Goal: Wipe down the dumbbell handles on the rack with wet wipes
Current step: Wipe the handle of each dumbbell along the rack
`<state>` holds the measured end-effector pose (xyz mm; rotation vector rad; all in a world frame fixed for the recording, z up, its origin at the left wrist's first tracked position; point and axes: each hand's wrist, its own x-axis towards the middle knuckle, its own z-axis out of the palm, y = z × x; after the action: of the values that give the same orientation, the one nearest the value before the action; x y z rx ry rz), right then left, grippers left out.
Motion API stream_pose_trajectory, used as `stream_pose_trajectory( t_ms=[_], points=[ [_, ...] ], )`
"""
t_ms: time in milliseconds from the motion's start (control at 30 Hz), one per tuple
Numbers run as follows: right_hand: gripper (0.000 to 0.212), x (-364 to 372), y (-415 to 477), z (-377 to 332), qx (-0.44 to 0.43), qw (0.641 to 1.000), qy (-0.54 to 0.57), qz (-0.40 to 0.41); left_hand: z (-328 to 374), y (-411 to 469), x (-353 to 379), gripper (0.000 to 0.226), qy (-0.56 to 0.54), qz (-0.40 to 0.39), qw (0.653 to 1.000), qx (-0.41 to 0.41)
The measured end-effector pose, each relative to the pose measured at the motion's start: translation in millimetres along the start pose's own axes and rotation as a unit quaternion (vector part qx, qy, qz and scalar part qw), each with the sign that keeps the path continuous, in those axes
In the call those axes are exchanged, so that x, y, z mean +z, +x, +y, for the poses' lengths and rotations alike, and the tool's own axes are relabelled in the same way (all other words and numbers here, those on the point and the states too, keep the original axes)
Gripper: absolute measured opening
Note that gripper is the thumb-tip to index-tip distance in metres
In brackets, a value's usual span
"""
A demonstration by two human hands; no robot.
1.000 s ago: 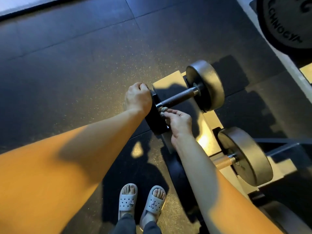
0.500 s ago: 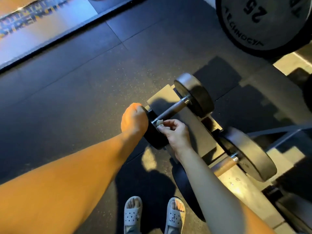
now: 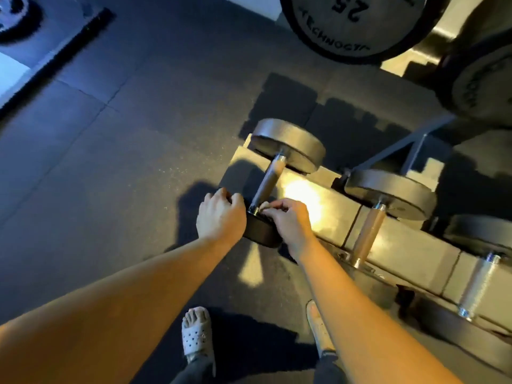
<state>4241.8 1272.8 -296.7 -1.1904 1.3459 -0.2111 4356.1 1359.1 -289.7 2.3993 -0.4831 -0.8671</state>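
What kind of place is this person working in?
Most likely a gym's free-weight area: dumbbells lined up on a low rack, a big weight plate marked 25 behind them, and dark rubber floor tiles.

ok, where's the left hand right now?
Head view, left of centre: the left hand grips the near end of the leftmost dumbbell, beside the right hand pinching the wipe at its handle.

Dark rubber-tiled floor (image 3: 124,162) down there, seams showing, two pale sandals (image 3: 196,336) planted on it. The low, pale rack (image 3: 332,206) stands on that floor and runs off to the right. Three lie across it in a row: left dumbbell (image 3: 270,181) at the rack's end, middle dumbbell (image 3: 368,231) just beside it, right dumbbell (image 3: 476,284) near the frame's edge.
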Motion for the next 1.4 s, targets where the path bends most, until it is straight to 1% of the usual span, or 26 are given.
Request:
stream_pose_trajectory(
  t_ms=[67, 167, 267, 300, 333, 400, 467, 533, 567, 633, 700, 800, 867, 900, 967, 1000, 1033, 1067, 1100, 1133, 1200, 1233, 1267, 1300, 1367, 1400],
  points=[
    [0.012, 7.4, -8.9, -0.7, 0.006, 1.0, 0.01, 0.022, 2.3, -0.1, -2.0, 0.055, -0.024, -0.018, 1.0, -0.007],
    [0.015, 7.1, -12.6, 1.8, 0.004, 0.999, 0.003, 0.046, 8.2, -0.8, -6.6, 0.043, -0.006, -0.042, 0.999, -0.025],
    [0.013, 3.9, -7.4, 1.1, 0.019, 0.999, -0.005, 0.046, 19.0, 6.2, -8.2, 0.051, -0.056, -0.05, 0.991, -0.11],
    [0.011, 5.5, -5.0, 1.0, 0.027, 0.998, -0.021, 0.044, 20.7, 10.1, -7.6, 0.051, -0.078, -0.046, 0.987, -0.13],
    [0.009, 7.5, -4.1, -0.5, 0.028, 0.998, -0.032, 0.045, 21.7, 12.1, -7.1, 0.045, -0.093, -0.047, 0.986, -0.134],
    [0.008, 11.0, -0.7, -7.6, 0.01, 0.997, -0.03, 0.067, 20.2, 12.6, -6.4, 0.034, -0.087, -0.044, 0.991, -0.089],
    [0.009, 8.4, 6.7, -19.1, -0.006, 0.992, 0.026, 0.12, 17.2, 9.8, -7.8, 0.035, -0.068, -0.039, 0.996, -0.032],
    [0.008, 4.4, 20.6, -31.7, -0.032, 0.981, 0.077, 0.173, 16.0, 11.0, -7.3, 0.035, -0.062, -0.038, 0.997, -0.014],
    [0.008, 4.7, 26.3, -36.1, -0.047, 0.979, 0.073, 0.187, 16.7, 12.2, -7.2, 0.035, -0.062, -0.038, 0.997, -0.015],
    [0.011, 11.8, 27.6, -35.8, -0.065, 0.982, 0.031, 0.177, 17.3, 13.4, -7.3, 0.036, -0.061, -0.037, 0.997, -0.02],
    [0.011, 19.2, 16.4, -24.0, -0.067, 0.987, -0.031, 0.14, 17.3, 12.9, -7.6, 0.036, -0.061, -0.039, 0.997, -0.016],
    [0.011, 21.4, 3.6, -8.4, -0.022, 0.989, -0.127, 0.068, 18.0, 11.6, -8.5, 0.036, -0.057, -0.042, 0.997, -0.016],
    [0.014, 15.0, 6.5, -14.2, -0.004, 0.987, -0.155, 0.049, 18.9, 10.6, -9.4, 0.037, -0.061, -0.042, 0.997, -0.019],
    [0.012, 11.5, 9.1, -21.6, -0.013, 0.987, -0.145, 0.064, 19.1, 10.8, -9.9, 0.037, -0.062, -0.043, 0.997, -0.019],
    [0.006, 5.2, 14.8, -35.8, -0.049, 0.988, -0.064, 0.129, 19.3, 11.4, -10.9, 0.038, -0.061, -0.047, 0.997, -0.017],
    [0.006, 4.2, 18.2, -38.7, -0.059, 0.987, -0.022, 0.149, 19.3, 11.5, -11.3, 0.038, -0.06, -0.048, 0.997, -0.018],
    [0.006, 6.2, 18.5, -39.4, -0.06, 0.987, -0.006, 0.147, 19.6, 11.4, -12.0, 0.038, -0.059, -0.046, 0.997, -0.018],
    [0.006, 10.3, 16.4, -36.9, -0.056, 0.99, -0.018, 0.126, 20.2, 10.8, -12.4, 0.038, -0.056, -0.045, 0.997, -0.018],
    [0.008, 15.0, 13.2, -30.5, -0.047, 0.992, -0.06, 0.102, 21.2, 9.8, -13.0, 0.038, -0.054, -0.043, 0.997, -0.019],
    [0.015, 19.1, 10.5, -23.0, -0.033, 0.99, -0.111, 0.077, 21.9, 9.4, -13.0, 0.038, -0.056, -0.043, 0.997, -0.019],
    [0.027, 21.0, 4.9, -18.5, -0.003, 0.978, -0.205, 0.035, 22.1, 8.7, -13.0, 0.039, -0.064, -0.044, 0.997, -0.022],
    [0.028, 18.4, 5.3, -21.9, 0.002, 0.973, -0.229, 0.029, 22.0, 8.3, -13.1, 0.04, -0.065, -0.044, 0.997, -0.023],
    [0.025, 15.4, 8.4, -26.7, -0.004, 0.974, -0.226, 0.034, 22.1, 8.4, -13.2, 0.04, -0.064, -0.045, 0.997, -0.021],
    [0.018, 12.2, 12.7, -32.6, -0.015, 0.979, -0.195, 0.054, 21.9, 9.1, -12.8, 0.04, -0.063, -0.047, 0.997, -0.019],
    [0.005, 8.1, 19.6, -42.8, -0.032, 0.99, -0.08, 0.115, 20.3, 10.6, -13.0, 0.039, -0.067, -0.044, 0.997, -0.018],
    [0.009, 8.3, 20.1, -44.1, -0.031, 0.99, -0.029, 0.137, 20.2, 10.1, -13.6, 0.039, -0.074, -0.041, 0.996, -0.019]
  ],
)
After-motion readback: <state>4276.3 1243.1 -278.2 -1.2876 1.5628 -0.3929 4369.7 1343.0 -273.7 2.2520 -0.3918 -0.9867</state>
